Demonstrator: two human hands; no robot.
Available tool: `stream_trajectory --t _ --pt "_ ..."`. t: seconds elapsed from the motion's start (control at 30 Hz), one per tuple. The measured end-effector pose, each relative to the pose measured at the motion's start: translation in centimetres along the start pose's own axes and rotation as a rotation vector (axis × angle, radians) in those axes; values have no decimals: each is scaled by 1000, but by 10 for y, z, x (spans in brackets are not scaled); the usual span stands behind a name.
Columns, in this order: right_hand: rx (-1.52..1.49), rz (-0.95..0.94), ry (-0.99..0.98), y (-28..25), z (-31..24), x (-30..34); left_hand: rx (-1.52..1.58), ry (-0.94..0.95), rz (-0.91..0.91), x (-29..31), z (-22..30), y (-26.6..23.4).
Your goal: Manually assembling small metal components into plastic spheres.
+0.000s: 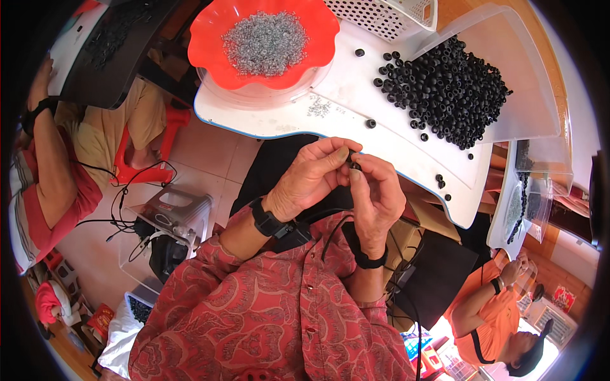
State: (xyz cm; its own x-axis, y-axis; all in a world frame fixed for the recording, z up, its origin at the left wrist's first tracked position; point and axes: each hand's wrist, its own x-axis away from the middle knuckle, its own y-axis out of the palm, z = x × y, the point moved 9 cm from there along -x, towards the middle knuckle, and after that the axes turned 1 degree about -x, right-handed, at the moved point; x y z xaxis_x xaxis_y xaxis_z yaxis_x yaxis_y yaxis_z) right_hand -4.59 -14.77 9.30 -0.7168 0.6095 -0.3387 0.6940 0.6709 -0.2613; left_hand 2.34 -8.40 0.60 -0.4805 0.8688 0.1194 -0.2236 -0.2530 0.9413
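Note:
My left hand point(309, 174) and my right hand point(379, 198) meet above the table's near edge, both closed in a pinch. Between their fingertips is a small black piece point(353, 162), mostly covered by the fingers. It looks like the round, hollow black pieces point(454, 95) heaped on the table to the right, though its exact kind is too small to make out. Beyond my hands, on the left, a red wavy-rimmed bowl point(202, 44) holds a pile of small clear pieces point(265, 43).
The white table point(254, 117) has a blue edge. A clear plastic bin point(530, 82) lies under the black heap, beside a white perforated basket point(381, 16). Loose black pieces point(371, 124) lie near the edge. One person point(57, 171) sits left, another point(489, 311) right.

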Motion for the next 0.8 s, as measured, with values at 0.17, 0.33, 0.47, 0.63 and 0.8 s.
stream_trajectory --t 0.17,0.33,0.47,0.63,0.8 --pt "-115 -1 61 -1 3 -1 53 -31 -26 -2 -3 -2" --pt "-189 -8 106 0 2 -1 89 -41 -42 -2 -6 -3" --pt "-190 41 134 -3 1 -1 126 -60 -49 -1 -7 1" --pt "-102 108 141 -10 11 1 150 -54 -112 -1 -6 3" --pt "-100 126 186 -7 13 2 113 -50 -97 -1 -6 2"
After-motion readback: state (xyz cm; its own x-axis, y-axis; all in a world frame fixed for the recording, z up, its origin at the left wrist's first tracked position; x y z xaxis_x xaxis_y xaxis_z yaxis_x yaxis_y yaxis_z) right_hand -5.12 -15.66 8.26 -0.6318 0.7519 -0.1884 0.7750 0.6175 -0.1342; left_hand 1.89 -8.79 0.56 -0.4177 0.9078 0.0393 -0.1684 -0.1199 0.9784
